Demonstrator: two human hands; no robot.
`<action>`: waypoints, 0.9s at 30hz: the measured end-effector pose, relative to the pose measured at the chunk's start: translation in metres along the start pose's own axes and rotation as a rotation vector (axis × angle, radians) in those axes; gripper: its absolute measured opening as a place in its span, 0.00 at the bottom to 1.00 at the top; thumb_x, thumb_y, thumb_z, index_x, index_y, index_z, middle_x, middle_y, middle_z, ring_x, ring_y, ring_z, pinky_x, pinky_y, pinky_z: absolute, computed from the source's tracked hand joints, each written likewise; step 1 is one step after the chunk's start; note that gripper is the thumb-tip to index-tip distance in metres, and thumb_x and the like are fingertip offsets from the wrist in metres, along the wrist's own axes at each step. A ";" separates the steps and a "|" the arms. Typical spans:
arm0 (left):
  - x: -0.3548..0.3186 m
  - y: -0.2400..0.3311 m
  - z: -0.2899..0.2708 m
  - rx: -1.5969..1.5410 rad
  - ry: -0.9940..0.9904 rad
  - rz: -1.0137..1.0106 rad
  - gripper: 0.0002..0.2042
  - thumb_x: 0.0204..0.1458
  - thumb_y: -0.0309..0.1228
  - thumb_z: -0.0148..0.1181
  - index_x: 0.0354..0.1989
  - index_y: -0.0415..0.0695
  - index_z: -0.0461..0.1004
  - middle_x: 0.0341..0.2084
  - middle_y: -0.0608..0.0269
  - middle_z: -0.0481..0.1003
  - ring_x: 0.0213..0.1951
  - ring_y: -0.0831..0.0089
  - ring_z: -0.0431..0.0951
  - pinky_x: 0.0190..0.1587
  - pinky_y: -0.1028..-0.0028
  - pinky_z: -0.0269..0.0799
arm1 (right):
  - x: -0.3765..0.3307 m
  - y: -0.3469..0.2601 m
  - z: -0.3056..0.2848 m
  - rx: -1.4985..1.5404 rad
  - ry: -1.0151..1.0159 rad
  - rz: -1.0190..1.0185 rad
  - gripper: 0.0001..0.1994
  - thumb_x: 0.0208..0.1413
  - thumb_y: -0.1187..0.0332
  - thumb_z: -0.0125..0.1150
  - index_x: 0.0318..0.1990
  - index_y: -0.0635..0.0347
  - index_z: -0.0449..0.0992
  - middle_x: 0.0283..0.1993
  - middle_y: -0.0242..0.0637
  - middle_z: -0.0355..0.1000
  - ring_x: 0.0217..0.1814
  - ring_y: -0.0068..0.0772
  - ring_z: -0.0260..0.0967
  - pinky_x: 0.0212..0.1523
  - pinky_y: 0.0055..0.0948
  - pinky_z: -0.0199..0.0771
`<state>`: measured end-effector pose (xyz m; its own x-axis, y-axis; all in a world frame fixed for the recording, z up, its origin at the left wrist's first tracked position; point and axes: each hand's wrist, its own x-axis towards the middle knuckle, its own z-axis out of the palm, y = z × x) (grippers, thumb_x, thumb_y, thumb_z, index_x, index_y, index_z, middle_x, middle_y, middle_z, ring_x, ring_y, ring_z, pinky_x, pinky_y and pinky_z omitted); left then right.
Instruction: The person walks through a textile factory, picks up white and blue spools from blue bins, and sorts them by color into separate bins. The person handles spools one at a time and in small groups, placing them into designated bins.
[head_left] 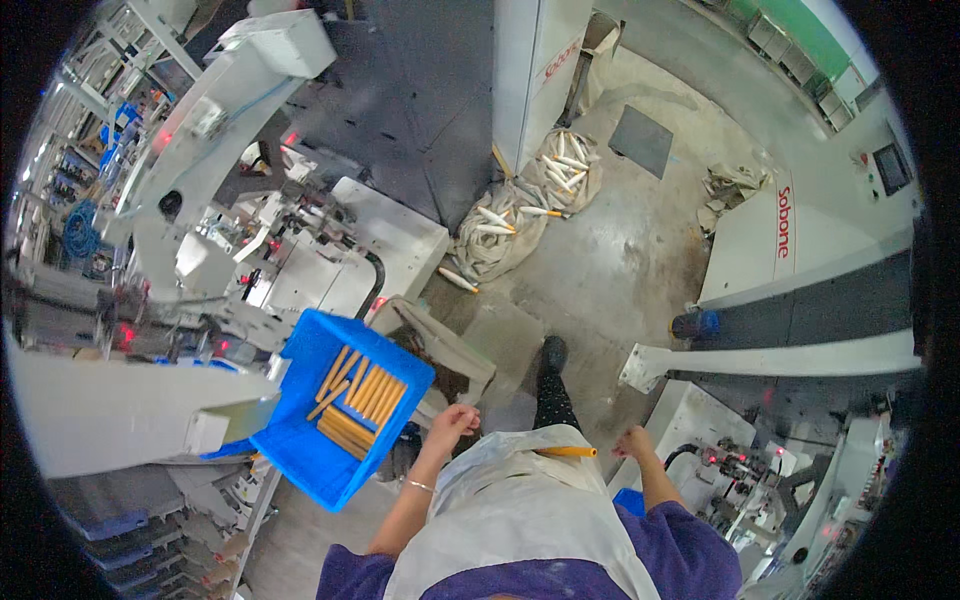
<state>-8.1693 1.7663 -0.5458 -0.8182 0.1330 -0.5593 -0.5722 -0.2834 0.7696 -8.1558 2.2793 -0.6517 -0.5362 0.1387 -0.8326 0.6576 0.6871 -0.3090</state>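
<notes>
My left hand (455, 422) hangs in the air by the left side of the apron, its fingers loosely curled, and nothing shows in it. Nearest to it on the left is a blue plastic bin (308, 452) holding several tan tubes (376, 393). Some of the tubes lie in neat rows, others at a slant. On the other side of my body, my right hand (632, 442) is bent inward with curled fingers and no visible object. Between the hands, an orange tube (572, 451) lies across the front of the white apron (510, 510).
White machines with metal arms (250, 90) stand at left, and another machine (715, 420) at right. Ahead on the floor, cloth sacks (500, 255) hold white bobbins (565, 165) with yellow ends; one loose bobbin (458, 279) lies nearby. A dark mat (641, 141) lies farther off.
</notes>
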 end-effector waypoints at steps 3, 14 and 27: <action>0.094 0.008 0.036 0.138 0.182 -0.103 0.12 0.58 0.39 0.56 0.40 0.42 0.74 0.31 0.64 0.77 0.34 0.76 0.77 0.35 0.76 0.75 | 0.054 -0.085 -0.073 0.126 -0.083 -0.099 0.10 0.50 0.70 0.64 0.25 0.69 0.75 0.24 0.43 0.76 0.22 0.35 0.74 0.23 0.34 0.75; 0.389 -0.065 -0.016 -0.101 0.646 -0.442 0.08 0.54 0.29 0.54 0.30 0.36 0.75 0.21 0.58 0.74 0.24 0.70 0.74 0.26 0.71 0.68 | 0.224 -0.258 -0.121 -0.039 -0.104 -0.373 0.13 0.51 0.59 0.64 0.33 0.61 0.79 0.29 0.45 0.75 0.36 0.48 0.74 0.37 0.39 0.71; 0.741 -0.301 -0.276 0.889 0.944 -0.656 0.29 0.49 0.35 0.62 0.58 0.36 0.63 0.42 0.44 0.75 0.41 0.50 0.77 0.43 0.58 0.75 | 0.415 -0.235 0.024 -0.427 0.163 -0.388 0.16 0.47 0.71 0.60 0.46 0.58 0.72 0.49 0.45 0.67 0.51 0.54 0.62 0.54 0.48 0.61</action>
<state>-8.5878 1.6880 -1.2767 -0.2608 -0.7567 -0.5994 -0.9536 0.2988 0.0376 -8.5203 2.1584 -0.9352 -0.7914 -0.0954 -0.6038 0.1442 0.9308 -0.3360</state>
